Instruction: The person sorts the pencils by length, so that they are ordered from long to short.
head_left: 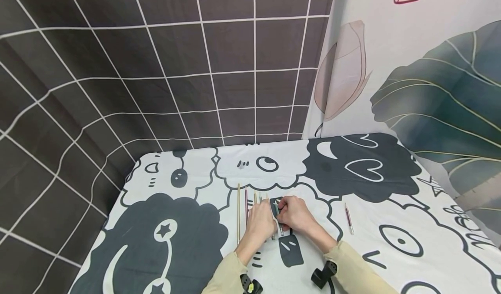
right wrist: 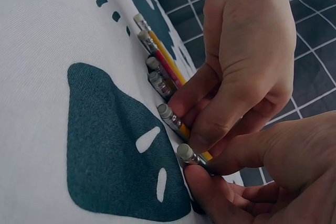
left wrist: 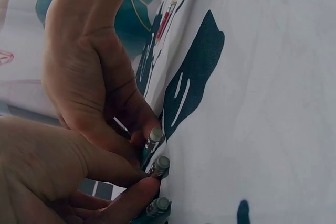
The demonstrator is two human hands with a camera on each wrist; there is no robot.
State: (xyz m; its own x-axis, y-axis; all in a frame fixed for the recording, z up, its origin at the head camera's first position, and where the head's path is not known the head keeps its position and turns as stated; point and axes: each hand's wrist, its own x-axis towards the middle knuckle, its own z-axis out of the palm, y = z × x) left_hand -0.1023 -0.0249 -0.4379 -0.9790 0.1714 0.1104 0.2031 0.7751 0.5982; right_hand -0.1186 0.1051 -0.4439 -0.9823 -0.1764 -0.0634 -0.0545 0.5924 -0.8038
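Observation:
Pencils with pale eraser ends lie side by side on the patterned cloth. My left hand (head_left: 261,220) pinches a yellow pencil (right wrist: 183,130) near its eraser end, between thumb and finger. Just to its right, my right hand (head_left: 295,214) pinches a dark greenish pencil (head_left: 277,208) in the same row; its eraser (right wrist: 185,151) shows in the right wrist view. Left of my hands lie another yellow pencil (head_left: 238,211) and a red pencil (right wrist: 165,64). Fingers hide much of the pencils' middles.
One red pencil (head_left: 349,219) lies apart on the right side of the cloth (head_left: 325,250). Behind the surface hangs a dark gridded curtain (head_left: 231,94), with a leaf-patterned sheet (head_left: 430,102) to the right.

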